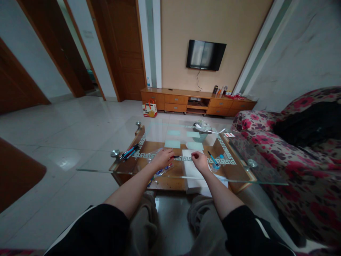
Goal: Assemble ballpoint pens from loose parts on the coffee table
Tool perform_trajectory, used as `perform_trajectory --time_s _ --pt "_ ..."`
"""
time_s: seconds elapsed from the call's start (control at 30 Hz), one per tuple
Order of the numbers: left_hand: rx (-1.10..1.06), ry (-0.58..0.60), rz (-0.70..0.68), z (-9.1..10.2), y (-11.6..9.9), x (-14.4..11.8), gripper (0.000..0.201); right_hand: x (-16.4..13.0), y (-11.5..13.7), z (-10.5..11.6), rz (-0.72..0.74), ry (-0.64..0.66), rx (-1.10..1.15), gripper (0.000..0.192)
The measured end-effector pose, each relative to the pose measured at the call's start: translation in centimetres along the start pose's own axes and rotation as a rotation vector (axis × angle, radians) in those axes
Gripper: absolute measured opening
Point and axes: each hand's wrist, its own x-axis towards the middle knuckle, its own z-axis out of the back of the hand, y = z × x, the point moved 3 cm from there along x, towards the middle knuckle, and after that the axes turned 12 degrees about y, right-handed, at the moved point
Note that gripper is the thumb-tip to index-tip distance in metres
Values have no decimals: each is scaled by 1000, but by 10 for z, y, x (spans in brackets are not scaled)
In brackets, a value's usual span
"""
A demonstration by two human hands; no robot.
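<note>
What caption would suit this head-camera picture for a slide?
Seated at a glass coffee table, left hand holds a black pen; right hand rests on white paper.

Your glass tabletop (247, 174) is smooth and glossy over a varnished wooden frame (128, 165), with shiny metal studs (115, 153) at its corners. The white paper sheet (190, 167) looks matt, the far pens (130, 152) plastic; right, the sofa (306, 170) is floral cloth.
</note>
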Motion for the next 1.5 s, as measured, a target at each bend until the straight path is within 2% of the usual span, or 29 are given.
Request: perform_trajectory --time_s 0.6,1.5 --pt "-15 -8 -6 1 -1 -1 11 6 -13 -3 15 -31 -15 25" --pt "-36 -5 -2 3 0 -2 12 6 -15 -4 -30 -6 7 21"
